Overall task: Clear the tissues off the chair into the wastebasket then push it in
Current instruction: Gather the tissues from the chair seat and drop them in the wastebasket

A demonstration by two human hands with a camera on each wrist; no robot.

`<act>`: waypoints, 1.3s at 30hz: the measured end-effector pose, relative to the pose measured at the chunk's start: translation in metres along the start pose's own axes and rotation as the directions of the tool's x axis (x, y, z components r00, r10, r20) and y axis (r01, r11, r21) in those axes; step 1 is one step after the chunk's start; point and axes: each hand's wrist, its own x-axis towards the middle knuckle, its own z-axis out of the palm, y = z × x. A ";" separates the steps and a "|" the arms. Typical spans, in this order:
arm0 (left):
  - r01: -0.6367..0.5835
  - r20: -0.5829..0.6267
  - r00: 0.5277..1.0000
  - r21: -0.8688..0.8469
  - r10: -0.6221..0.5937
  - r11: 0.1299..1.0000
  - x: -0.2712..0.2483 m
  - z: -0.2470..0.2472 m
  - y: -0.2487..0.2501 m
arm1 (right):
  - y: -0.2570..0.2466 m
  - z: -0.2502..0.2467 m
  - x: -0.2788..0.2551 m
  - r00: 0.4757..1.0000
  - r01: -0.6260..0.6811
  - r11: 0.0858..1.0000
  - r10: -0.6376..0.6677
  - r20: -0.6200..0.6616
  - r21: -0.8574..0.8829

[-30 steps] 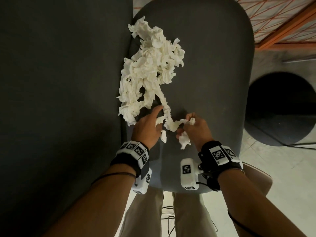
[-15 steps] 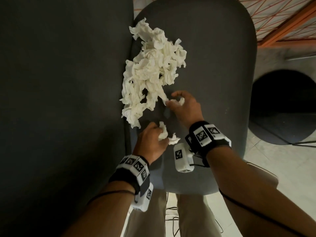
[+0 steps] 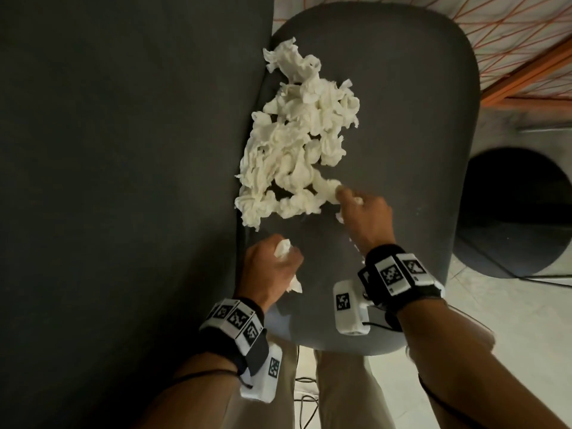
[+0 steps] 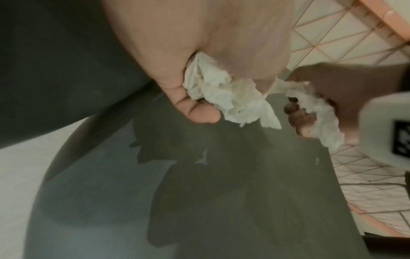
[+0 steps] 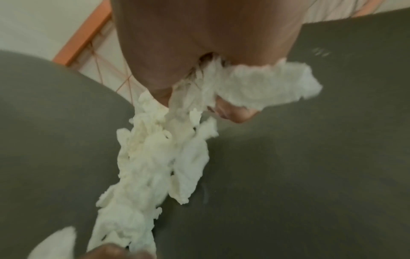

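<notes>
A big heap of crumpled white tissues lies on the dark grey chair seat, along its left side. My left hand is curled round a small tissue wad near the seat's front; the same wad shows in its palm in the left wrist view. My right hand grips tissue and reaches into the heap's near right end, where the pile trails off its fingers. The black round wastebasket stands on the floor right of the chair.
The chair's dark backrest fills the left of the head view. An orange-framed wire grid lies beyond the chair at top right. My legs and a cable on the pale tiled floor are below the seat's front edge.
My right hand moved forward from the seat's front to the heap's near end, still holding tissue. My left hand drew back and closed round a small wad.
</notes>
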 end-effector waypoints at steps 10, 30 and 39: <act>-0.034 0.127 0.991 -0.003 0.034 0.999 0.000 -0.006 0.014 | 0.046 -0.022 -0.045 0.980 -0.115 0.828 0.185 -0.075 0.549; -0.264 0.543 0.832 0.203 0.115 0.943 -0.057 0.063 0.067 | 0.168 -0.063 -0.164 0.909 -0.170 0.424 0.416 -0.025 0.889; -0.449 0.667 0.738 0.370 0.104 0.813 -0.151 0.150 0.069 | 0.271 -0.075 -0.245 0.717 -0.291 0.367 0.695 -0.052 0.884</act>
